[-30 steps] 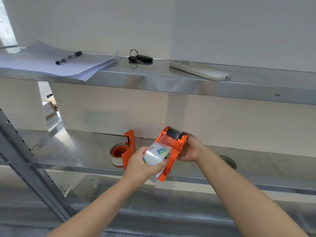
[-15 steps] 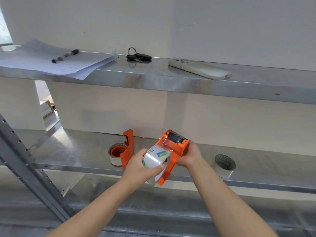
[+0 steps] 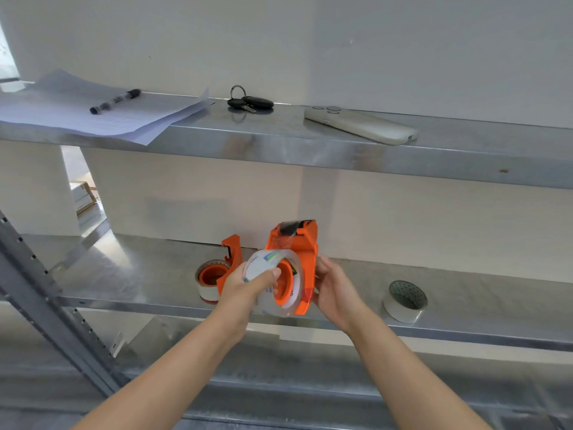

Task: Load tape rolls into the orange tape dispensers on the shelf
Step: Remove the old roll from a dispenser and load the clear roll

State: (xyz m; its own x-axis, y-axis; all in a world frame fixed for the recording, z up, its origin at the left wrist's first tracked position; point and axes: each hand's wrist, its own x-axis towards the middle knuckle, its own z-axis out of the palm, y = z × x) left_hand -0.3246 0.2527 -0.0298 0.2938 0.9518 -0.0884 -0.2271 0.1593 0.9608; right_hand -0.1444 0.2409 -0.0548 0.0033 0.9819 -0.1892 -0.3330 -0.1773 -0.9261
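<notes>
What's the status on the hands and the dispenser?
Left hand grips clear tape roll on the hub. Right hand steadies orange dispenser. Nothing in the way.

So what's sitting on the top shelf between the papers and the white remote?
In the head view, a bunch of black keys on a ring lies between the papers and the remote.

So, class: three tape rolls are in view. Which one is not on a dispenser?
The loose roll lying alone at the right of the middle shelf. The other two sit on orange hubs: one held in the hands, one resting at the left.
</notes>
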